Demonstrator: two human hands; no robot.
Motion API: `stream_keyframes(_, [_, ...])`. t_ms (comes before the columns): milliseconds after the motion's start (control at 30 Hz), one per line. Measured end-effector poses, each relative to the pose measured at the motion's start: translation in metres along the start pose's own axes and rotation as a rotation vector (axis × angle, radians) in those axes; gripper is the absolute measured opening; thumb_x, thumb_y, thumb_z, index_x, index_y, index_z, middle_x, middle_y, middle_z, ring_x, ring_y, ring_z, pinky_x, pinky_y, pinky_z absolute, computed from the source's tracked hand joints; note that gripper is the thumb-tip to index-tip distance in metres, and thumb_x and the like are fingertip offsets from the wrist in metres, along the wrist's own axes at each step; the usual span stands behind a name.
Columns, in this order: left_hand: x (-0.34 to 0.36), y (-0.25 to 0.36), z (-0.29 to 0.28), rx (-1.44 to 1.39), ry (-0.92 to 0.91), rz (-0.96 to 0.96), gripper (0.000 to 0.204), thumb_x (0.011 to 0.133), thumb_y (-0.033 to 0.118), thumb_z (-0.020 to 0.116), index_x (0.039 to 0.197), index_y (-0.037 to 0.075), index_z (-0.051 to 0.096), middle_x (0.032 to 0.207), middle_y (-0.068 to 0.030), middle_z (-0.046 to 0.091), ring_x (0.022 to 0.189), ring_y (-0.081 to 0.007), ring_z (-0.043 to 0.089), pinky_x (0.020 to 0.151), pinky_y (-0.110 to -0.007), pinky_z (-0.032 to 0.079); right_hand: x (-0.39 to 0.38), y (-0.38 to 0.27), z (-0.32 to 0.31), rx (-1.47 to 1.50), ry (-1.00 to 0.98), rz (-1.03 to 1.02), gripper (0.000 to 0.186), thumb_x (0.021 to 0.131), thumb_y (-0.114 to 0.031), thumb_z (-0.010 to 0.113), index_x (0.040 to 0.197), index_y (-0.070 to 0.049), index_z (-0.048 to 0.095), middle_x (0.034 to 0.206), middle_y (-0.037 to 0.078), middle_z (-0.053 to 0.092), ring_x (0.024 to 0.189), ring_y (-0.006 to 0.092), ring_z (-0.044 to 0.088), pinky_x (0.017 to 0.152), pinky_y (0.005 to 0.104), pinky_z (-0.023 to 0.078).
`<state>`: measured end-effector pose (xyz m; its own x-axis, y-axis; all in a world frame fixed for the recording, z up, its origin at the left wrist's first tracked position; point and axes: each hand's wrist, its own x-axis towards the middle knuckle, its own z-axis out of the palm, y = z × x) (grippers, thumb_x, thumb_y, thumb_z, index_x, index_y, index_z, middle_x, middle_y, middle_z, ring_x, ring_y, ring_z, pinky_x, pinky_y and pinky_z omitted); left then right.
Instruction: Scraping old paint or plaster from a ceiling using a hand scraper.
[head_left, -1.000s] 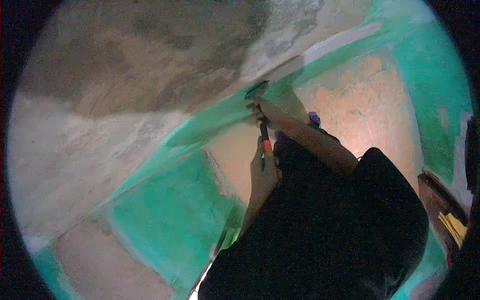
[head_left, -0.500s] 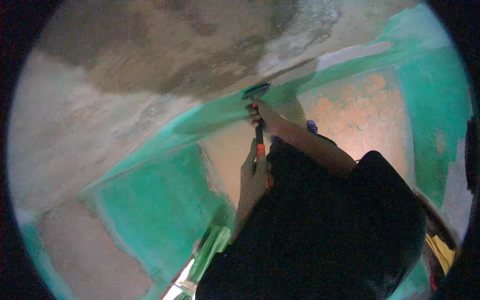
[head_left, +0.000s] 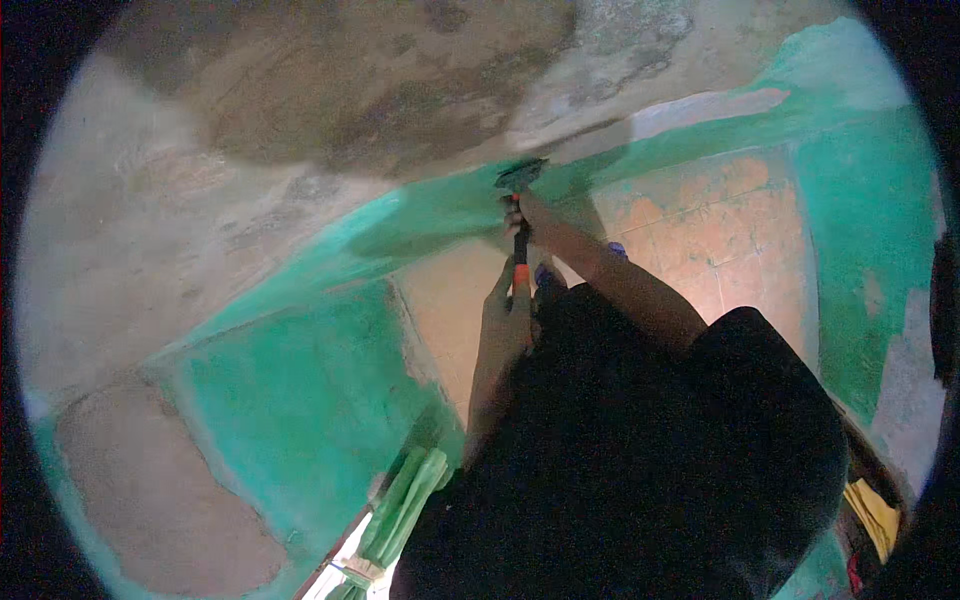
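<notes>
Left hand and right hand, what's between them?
In the head view, a black stretch of tool handle runs between the left hand and right hand.

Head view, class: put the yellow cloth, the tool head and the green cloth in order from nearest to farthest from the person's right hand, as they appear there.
From the right hand:
1. Tool head: just above it in the picture.
2. Green cloth: lower left.
3. Yellow cloth: far lower right.
</notes>
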<state>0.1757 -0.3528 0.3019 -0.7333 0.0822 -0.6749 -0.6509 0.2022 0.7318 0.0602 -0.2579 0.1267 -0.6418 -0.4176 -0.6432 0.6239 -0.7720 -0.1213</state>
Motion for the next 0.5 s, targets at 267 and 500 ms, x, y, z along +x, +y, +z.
stream_keyframes(267, [0.12, -0.172, 0.0, 0.457, 0.173, 0.495, 0.036, 0.08, 0.028, 0.049, 0.102, 0.0, 0.045, 0.059, -0.0069, 0.05, 0.042, -0.0167, 0.047, 0.04, -0.032, 0.037, 0.026, 0.03, -0.029, -0.558, 0.267, -0.275, 0.035, 0.081, -0.046, 0.044, 0.075, -0.012, 0.041, 0.058, -0.002, 0.038, 0.046, 0.0081, 0.038, 0.04, 0.0242, 0.033])
stream_keyframes(500, [0.191, -0.174, 0.01, 0.298, 0.238, 0.303, 0.029, 0.075, 0.024, 0.054, 0.057, 0.001, 0.051, 0.045, -0.0036, 0.045, 0.041, -0.0169, 0.044, 0.042, -0.032, 0.034, 0.017, 0.021, -0.015, -0.859, 0.271, -0.711, 0.028, 0.083, -0.035, 0.045, 0.083, -0.007, 0.041, 0.062, 0.0, 0.039, 0.053, 0.0097, 0.041, 0.046, 0.0251, 0.036])
